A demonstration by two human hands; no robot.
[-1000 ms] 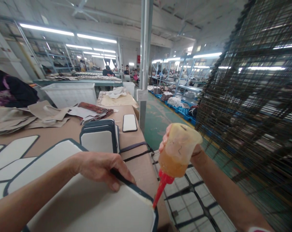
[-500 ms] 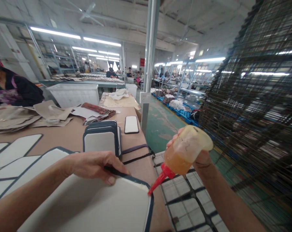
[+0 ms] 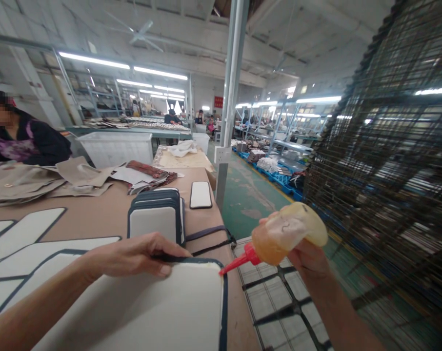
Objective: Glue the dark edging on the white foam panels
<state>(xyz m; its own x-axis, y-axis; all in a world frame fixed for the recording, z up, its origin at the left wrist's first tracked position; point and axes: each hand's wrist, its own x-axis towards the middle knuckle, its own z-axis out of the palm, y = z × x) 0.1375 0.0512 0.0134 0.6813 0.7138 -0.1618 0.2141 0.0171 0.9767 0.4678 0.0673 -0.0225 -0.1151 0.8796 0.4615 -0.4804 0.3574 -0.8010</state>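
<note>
A large white panel with a dark blue border (image 3: 162,307) lies at the near edge of the table. My left hand (image 3: 133,256) pinches its far edge, thumb on the white face. In my right hand (image 3: 305,248) is a squeeze bottle (image 3: 275,234) of amber liquid, tilted down to the left. Its red nozzle tip touches the panel's far right corner, just inside the border. A pale line runs along that inner edge. Behind my left hand stands a stack of smaller blue-edged panels (image 3: 153,217).
One small panel (image 3: 200,195) lies beyond the stack. More white panels (image 3: 27,226), beige pieces (image 3: 19,183) and a dark strap (image 3: 206,233) are on the table. A wire rack (image 3: 275,297) adjoins it at right. A person (image 3: 27,136) leans at the far left.
The nozzle tip has shifted slightly around the panel's corner, and the bottle now lies flatter. The panel has turned a little under my left hand, which keeps its hold. The view has tilted slightly.
</note>
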